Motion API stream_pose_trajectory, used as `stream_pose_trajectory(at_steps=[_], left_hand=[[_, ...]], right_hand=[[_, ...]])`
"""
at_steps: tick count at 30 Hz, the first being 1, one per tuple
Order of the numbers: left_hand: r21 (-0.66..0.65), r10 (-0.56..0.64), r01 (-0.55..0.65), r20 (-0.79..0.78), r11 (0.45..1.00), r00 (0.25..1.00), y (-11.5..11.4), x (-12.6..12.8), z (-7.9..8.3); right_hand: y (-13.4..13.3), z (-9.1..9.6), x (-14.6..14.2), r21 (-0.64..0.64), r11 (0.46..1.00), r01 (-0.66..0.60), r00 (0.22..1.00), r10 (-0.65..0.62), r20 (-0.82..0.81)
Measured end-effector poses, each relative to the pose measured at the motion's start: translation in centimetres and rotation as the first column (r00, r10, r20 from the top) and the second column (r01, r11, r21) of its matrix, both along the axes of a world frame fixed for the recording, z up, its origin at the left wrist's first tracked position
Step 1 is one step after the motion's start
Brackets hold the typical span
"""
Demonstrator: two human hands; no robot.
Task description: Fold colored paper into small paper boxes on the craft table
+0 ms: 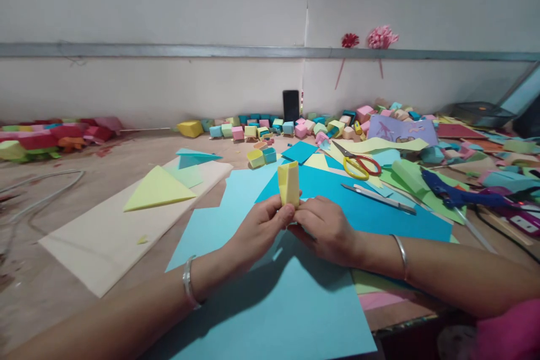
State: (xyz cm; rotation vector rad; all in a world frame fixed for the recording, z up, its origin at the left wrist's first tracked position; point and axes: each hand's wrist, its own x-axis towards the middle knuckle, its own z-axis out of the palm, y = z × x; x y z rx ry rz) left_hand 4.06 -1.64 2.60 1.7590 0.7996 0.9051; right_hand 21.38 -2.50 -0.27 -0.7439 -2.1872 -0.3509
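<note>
A small folded yellow paper piece (289, 183) stands upright between my two hands, above the blue sheets. My left hand (264, 224) pinches its lower part, thumb in front. From the other side, the closed fingers of my right hand (327, 228) press on its base; the fingertips are partly hidden. Beneath my forearms lies a light blue sheet (295, 304), with a darker blue sheet (405, 228) behind it to the right. Beyond the hands sit small open paper boxes, one yellow (255, 158) and one blue (269, 155).
Scissors (358, 164) and a craft knife (379, 198) lie right of my hands, near a blue glue gun (459, 196). On the left, a folded yellow-green triangle (158, 191) rests on a cream sheet (109, 253). A phone (291, 105) leans against the wall behind several paper cubes.
</note>
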Motion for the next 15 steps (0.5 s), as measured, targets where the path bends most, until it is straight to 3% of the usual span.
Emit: stream_pose_trajectory(at_steps=[3, 7, 10, 15], left_hand=[[0.227, 0.132, -0.093, -0.164, 0.970, 0.978, 0.5, -0.3, -0.6], [0.560, 0.317, -0.114, -0.280, 0.821, 0.906, 2.1, -1.1, -1.9], [0.643, 0.338, -0.057, -0.324, 0.764, 0.884, 2.9, -1.5, -2.5], [0.731, 0.364, 0.030, -0.374, 0.682, 0.853, 2.6, -1.6, -2.6]], right_hand=[[0.1, 0.4, 0.4, 0.026, 0.999, -0.044, 0.999, 0.045, -0.025], [0.5, 1.5, 1.5, 0.122, 0.993, -0.003, 0.989, 0.021, -0.145], [1.1, 2.1, 2.2, 0.110, 0.993, 0.042, 0.985, -0.022, -0.170], [2.0, 2.2, 2.6, -0.001, 1.000, 0.006, 0.983, -0.006, -0.185]])
